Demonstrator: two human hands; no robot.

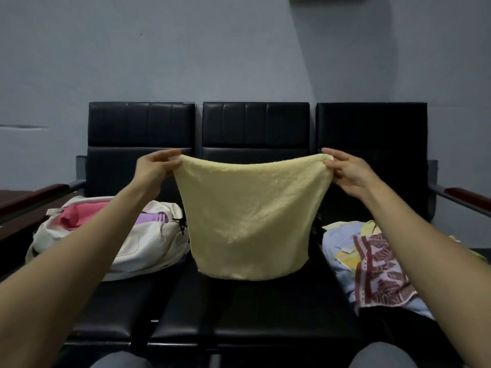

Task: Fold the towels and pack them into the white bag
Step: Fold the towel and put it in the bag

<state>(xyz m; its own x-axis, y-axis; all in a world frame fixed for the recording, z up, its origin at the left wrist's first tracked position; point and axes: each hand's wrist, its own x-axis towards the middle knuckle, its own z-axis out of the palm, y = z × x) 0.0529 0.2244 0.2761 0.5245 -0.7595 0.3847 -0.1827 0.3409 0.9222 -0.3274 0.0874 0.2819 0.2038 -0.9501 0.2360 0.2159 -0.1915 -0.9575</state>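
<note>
Both arms reach fwd, raised. Left hand (156, 166) & right hand (345, 172) each pinch a top corner of the pale yellow terry towel (247, 221). It hangs spread betw. them, over the black seat (265, 314).

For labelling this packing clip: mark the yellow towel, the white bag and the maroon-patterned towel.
yellow towel (249, 213): head view, middle of the hanging cloth.
white bag (154, 248): head view, front wall below the zip.
maroon-patterned towel (380, 272): head view, middle of its printed face.
</note>
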